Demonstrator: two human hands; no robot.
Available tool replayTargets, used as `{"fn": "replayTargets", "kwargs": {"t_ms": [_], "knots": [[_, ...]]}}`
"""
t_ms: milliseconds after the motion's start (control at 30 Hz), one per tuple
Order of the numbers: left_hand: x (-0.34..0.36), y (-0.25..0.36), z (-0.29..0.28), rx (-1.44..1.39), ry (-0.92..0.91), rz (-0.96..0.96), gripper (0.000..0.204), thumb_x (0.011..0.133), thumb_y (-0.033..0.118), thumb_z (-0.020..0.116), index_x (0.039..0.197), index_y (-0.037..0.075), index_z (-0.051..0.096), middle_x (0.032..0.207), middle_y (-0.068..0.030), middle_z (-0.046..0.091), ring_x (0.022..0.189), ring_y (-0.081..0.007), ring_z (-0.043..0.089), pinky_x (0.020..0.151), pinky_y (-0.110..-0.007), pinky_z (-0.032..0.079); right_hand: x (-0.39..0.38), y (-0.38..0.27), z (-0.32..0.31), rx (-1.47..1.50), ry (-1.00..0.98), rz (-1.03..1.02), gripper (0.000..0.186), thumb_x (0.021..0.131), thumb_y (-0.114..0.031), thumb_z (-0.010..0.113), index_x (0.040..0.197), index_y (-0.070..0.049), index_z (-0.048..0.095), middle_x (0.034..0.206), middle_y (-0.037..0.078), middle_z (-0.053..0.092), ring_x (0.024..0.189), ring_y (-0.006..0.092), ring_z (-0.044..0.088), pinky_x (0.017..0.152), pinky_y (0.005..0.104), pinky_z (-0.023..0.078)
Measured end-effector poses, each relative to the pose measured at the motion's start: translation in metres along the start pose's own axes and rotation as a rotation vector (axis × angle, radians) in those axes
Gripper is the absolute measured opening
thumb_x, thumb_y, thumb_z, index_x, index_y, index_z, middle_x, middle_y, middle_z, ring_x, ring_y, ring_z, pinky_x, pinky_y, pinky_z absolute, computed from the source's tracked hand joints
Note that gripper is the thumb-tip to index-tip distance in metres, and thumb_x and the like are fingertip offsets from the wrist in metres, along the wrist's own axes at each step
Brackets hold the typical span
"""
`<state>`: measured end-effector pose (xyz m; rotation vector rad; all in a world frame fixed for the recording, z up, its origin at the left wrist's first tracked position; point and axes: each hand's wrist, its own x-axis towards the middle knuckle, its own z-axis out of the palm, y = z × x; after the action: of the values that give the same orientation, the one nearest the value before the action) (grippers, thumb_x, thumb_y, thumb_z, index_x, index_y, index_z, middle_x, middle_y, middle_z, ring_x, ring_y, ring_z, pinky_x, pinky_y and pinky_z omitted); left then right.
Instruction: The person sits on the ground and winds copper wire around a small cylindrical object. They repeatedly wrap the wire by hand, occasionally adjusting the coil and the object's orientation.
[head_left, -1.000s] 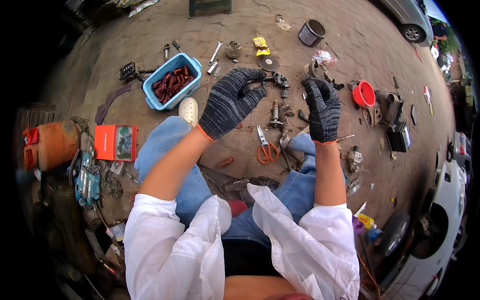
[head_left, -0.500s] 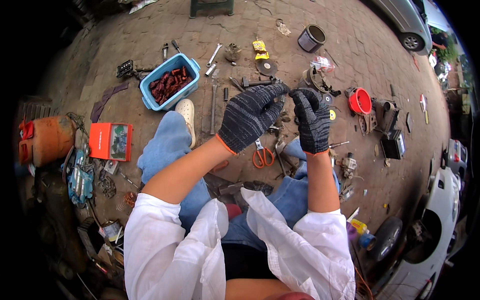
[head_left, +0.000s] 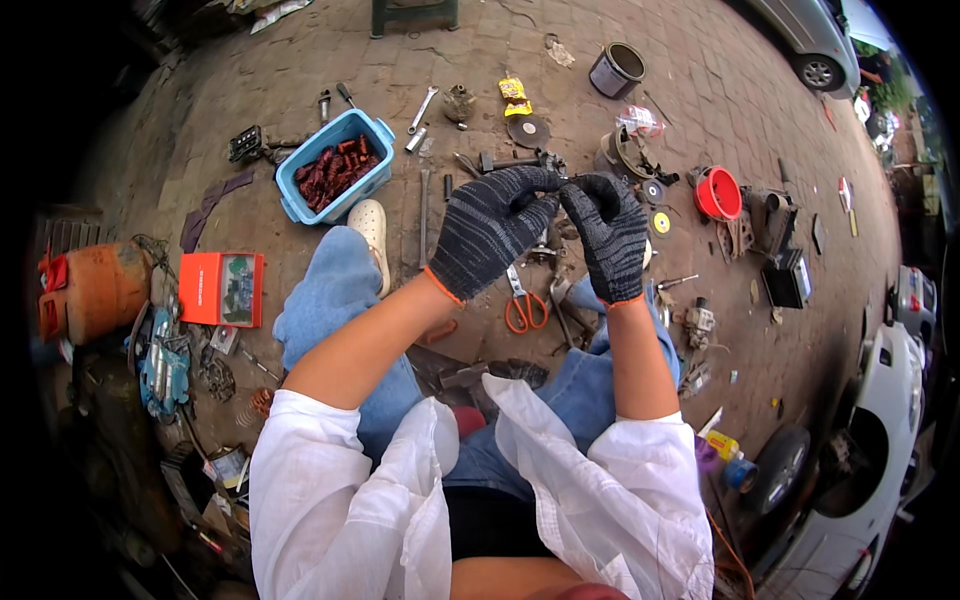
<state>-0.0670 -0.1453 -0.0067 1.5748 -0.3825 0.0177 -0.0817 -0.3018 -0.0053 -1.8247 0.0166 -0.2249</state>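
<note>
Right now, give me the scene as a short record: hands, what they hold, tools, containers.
Left hand: dark striped glove, fingers bent
Right hand: matching glove, fingertips close to the left's
Held: hidden or too small to tell
Tools: scissors with orange handles; wrench on the ground
Containers: blue tub with dark red pieces, left; red bowl, right

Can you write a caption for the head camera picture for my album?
Gloved left hand and right hand close together over paved ground strewn with scissors, a wrench and a blue tub.
</note>
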Motion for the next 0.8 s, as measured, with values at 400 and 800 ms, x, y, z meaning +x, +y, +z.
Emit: {"fn": "replayTargets", "kwargs": {"t_ms": [400, 800], "knots": [[0.002, 0.01, -0.01, 0.557, 0.013, 0.448, 0.017, 0.076, 0.003, 0.062, 0.093, 0.002, 0.063, 0.079, -0.0103, 0.062, 0.067, -0.0182, 0.061, 0.062, -0.028, 0.048, -0.005, -0.012, 0.007, 1.143, -0.241, 0.861, 0.013, 0.083, -0.015, 0.057, 0.094, -0.007, 0.057, 0.076, 0.001, 0.054, 0.063, 0.0104, 0.043, 0.055, 0.0232, 0.035], [0.003, -0.001, -0.014, 0.234, 0.01, 0.25, 0.016, 0.076, 0.0, 0.062, 0.092, 0.0, 0.063, 0.086, -0.0096, 0.063, 0.075, -0.0182, 0.061, 0.069, -0.028, 0.048, -0.001, 0.002, -0.002, 0.569, -0.244, 0.359, 0.024, 0.086, -0.023, 0.056, 0.096, -0.002, 0.054, 0.08, 0.003, 0.051, 0.066, 0.0102, 0.046, 0.059, 0.0239, 0.04]]}}
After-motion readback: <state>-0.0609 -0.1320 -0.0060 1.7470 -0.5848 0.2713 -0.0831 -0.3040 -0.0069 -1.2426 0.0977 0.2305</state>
